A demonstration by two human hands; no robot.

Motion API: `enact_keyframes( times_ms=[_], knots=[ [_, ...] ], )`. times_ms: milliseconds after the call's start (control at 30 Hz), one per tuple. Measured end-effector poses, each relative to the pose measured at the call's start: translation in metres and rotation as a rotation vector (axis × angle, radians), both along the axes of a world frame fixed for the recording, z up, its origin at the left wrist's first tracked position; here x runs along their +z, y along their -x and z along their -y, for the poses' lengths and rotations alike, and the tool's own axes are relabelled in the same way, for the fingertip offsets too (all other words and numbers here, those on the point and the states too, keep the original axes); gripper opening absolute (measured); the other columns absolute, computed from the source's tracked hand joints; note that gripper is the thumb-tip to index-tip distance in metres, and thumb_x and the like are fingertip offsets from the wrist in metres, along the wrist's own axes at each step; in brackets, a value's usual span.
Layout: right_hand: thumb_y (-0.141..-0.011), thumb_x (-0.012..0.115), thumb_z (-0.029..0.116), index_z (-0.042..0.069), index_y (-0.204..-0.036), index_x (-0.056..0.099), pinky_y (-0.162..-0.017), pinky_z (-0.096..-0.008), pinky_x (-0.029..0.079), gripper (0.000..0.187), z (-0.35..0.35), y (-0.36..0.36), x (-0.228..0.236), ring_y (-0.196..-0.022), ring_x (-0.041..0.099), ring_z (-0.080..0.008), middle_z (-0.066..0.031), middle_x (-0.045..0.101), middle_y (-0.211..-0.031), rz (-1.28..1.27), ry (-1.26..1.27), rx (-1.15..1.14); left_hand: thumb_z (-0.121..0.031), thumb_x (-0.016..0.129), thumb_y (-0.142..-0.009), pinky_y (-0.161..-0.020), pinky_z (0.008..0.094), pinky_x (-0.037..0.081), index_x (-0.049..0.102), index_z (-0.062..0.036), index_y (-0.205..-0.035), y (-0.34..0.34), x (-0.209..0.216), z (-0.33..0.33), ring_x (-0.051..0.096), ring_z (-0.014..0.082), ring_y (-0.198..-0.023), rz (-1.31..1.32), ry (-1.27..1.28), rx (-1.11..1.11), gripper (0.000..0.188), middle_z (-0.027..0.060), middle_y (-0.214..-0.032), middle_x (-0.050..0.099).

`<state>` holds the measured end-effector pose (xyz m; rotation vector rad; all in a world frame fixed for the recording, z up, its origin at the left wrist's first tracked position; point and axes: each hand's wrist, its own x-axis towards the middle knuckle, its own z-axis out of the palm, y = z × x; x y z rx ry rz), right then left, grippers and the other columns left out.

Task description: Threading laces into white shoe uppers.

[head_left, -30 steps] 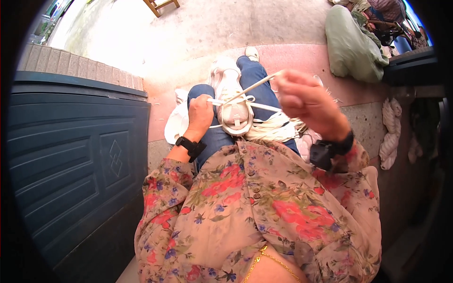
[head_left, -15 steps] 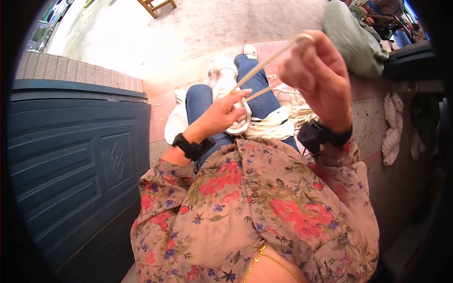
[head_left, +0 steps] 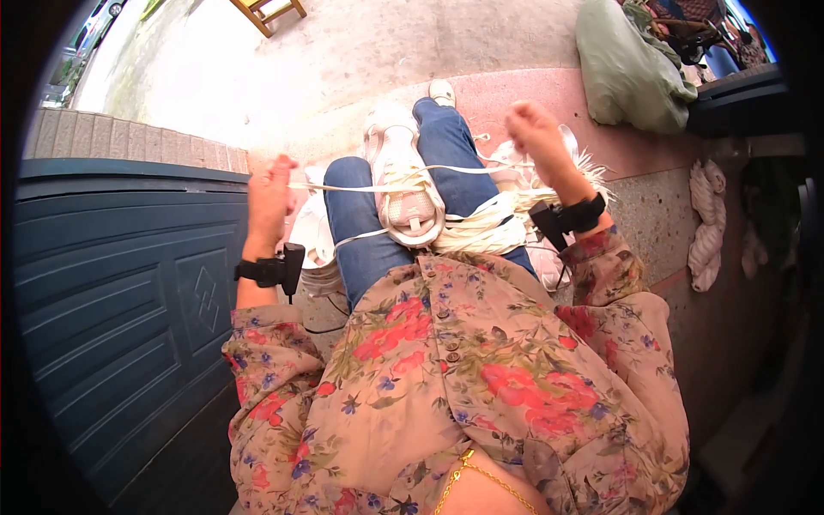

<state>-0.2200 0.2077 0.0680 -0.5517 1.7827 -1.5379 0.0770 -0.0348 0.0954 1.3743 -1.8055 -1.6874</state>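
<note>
A white sneaker [head_left: 400,167] lies lengthwise between my thighs, heel toward me. From its eyelets a flat cream shoelace [head_left: 343,188] runs out to both sides. My left hand [head_left: 271,199], out beyond my left thigh, is closed on one end of it. On the other side my right hand [head_left: 542,142] is raised with its fingers closed at the other end; the lace tip there is hard to make out. Over my right thigh lies a bundle of loose cream shoelaces [head_left: 485,225].
White shoes [head_left: 313,233] are piled beside my left leg, and more pale shoes [head_left: 549,257] sit at my right. A blue panelled door [head_left: 137,292] stands close on the left. Right are a green sack [head_left: 631,77] and a twisted white cloth [head_left: 708,225]. A wooden stool [head_left: 270,13] stands ahead.
My left hand has moved from the sneaker out to the left, drawing a lace with it. My right hand has lowered and shifted slightly outward. The lace now spreads to both sides.
</note>
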Motion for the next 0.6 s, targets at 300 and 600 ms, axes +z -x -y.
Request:
enact_keyframes(
  times_ms=[300,600],
  knots=[
    [-0.08,0.049,0.011,-0.001,-0.076,0.06,-0.06,-0.0386,0.046,0.017,0.006,-0.085,-0.06,-0.066,0.059,-0.0321,-0.0184,0.058,-0.068,-0.651,-0.27,0.516,-0.015,0.049,-0.086,-0.038,0.0241,0.042,0.061,0.0035,-0.094,0.018,-0.051,-0.08,0.054,0.0123,-0.04,0.226,0.016,-0.451,0.023,0.007,-0.06,0.059],
    [-0.075,0.047,0.009,0.001,-0.066,0.056,-0.058,-0.0434,0.046,0.015,0.005,-0.09,-0.069,-0.065,0.058,-0.0353,-0.019,0.057,-0.065,-0.942,-0.314,0.515,-0.016,0.048,-0.086,-0.046,0.0289,0.045,0.062,0.0022,-0.093,0.012,-0.059,-0.08,0.054,0.015,-0.042,0.24,0.157,-0.462,0.024,0.0117,-0.058,0.059]
  ],
)
